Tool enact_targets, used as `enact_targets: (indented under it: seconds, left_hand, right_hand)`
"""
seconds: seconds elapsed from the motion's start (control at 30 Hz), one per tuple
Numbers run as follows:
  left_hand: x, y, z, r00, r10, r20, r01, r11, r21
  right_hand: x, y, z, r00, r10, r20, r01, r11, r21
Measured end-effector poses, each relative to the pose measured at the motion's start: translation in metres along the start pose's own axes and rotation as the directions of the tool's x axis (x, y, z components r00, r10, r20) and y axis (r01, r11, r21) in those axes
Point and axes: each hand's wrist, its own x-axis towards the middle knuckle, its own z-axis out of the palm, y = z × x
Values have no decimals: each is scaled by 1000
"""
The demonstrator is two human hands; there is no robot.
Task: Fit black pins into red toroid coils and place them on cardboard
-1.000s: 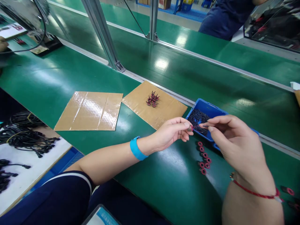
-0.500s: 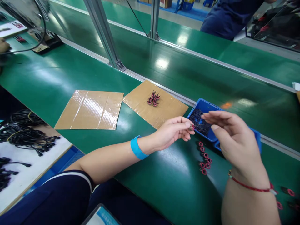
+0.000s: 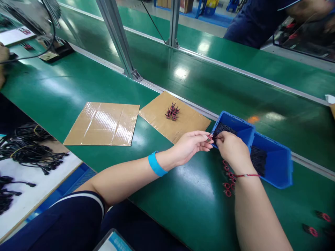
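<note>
My left hand (image 3: 195, 144) pinches a small red-wound ring coil (image 3: 209, 138) between thumb and fingertips. Right beside it, my right hand (image 3: 232, 150) is closed in a pinch on a thin dark strand at the coil; whether this is a coil lead or a loose black piece I cannot make out. Both hands are at the near left edge of a blue bin (image 3: 242, 129) holding thin black pieces (image 3: 223, 128). Several ring coils (image 3: 227, 185) lie on the green table below my right hand, which partly hides them. A cluster of coils with dark legs (image 3: 172, 112) sits on a cardboard sheet (image 3: 192, 122).
A second blue bin (image 3: 284, 167) with black pieces adjoins the first. Another cardboard sheet (image 3: 104, 122) lies to the left. More coils (image 3: 311, 230) are at lower right. A metal post (image 3: 115, 35) rises behind. Black cables (image 3: 28, 150) lie at left. A co-worker (image 3: 256, 22) is across the table.
My right hand has moved left and down from above the bins to my left hand, and its fingers have closed. The second bin has come into fuller view. My left hand still holds the coil.
</note>
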Motion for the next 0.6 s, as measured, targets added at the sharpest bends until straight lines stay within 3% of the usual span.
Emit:
enact_targets:
  seconds: [0.13, 0.37, 0.43, 0.5, 0.57, 0.6]
  left_hand:
    - [3, -1, -2, 1000, 6, -13, -6, 1000, 5]
    - [1, -1, -2, 1000, 13, 19, -13, 1000, 23]
    - [0, -1, -1, 999, 16, 36, -17, 1000, 22]
    - [-2, -1, 0, 999, 12, 53, -13, 1000, 24]
    - [-3, -2, 1, 997, 6, 71, -8, 1000, 26]
    - [-4, -2, 1, 997, 5, 80, -7, 1000, 27]
  right_hand:
    - [-2, 4, -3, 998, 33, -52, -28, 996, 83]
    - [-2, 13, -16, 973, 129, -189, -46, 920, 390]
    - [-2, 11, -20, 965, 173, -199, -36, 833, 552]
    - [-5, 4, -25, 954, 215, -207, 5, 682, 732]
    - [-11, -5, -30, 943, 235, -237, 71, 550, 832]
    - [-15, -10, -33, 936, 235, -260, 102, 528, 843]
